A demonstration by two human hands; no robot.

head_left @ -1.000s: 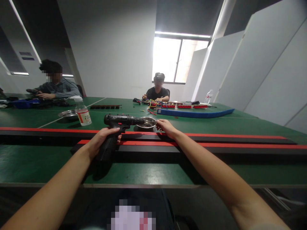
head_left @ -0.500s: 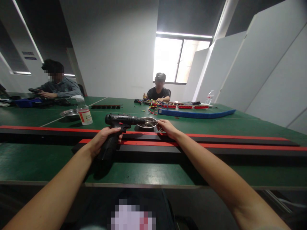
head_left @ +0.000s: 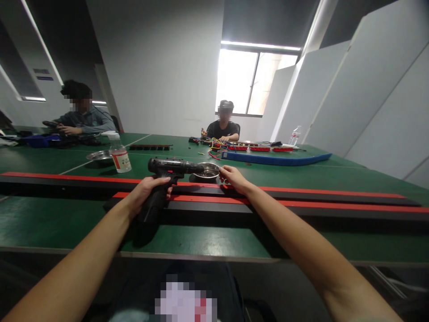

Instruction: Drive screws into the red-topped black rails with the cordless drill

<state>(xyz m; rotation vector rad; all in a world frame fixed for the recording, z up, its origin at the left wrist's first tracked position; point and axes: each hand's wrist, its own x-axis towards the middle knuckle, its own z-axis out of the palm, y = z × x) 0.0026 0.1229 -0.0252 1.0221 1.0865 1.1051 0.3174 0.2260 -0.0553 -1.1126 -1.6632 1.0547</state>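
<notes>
My left hand (head_left: 149,192) is wrapped round the grip of a black cordless drill (head_left: 174,167), which lies level with its chuck pointing right. At the tip of the drill's bit, my right hand (head_left: 232,178) is closed in a pinch; whatever sits between the fingertips is too small to make out. Just behind the bit stands a round metal bowl (head_left: 214,175) with small dark pieces in it, likely screws. Below both hands run two long black bars with red top strips, the nearer bar (head_left: 208,208) and the farther bar (head_left: 83,184).
A clear bottle (head_left: 121,156) with a red-and-white label stands at left beside a metal dish (head_left: 98,156). Farther back lie a blue curved strip (head_left: 275,159), coloured wires and red parts (head_left: 261,149). Two people sit across the green table (head_left: 208,241).
The view has shifted slightly. Both hands and the drill hold nearly the same position, with the right fingers still at the bit's tip.
</notes>
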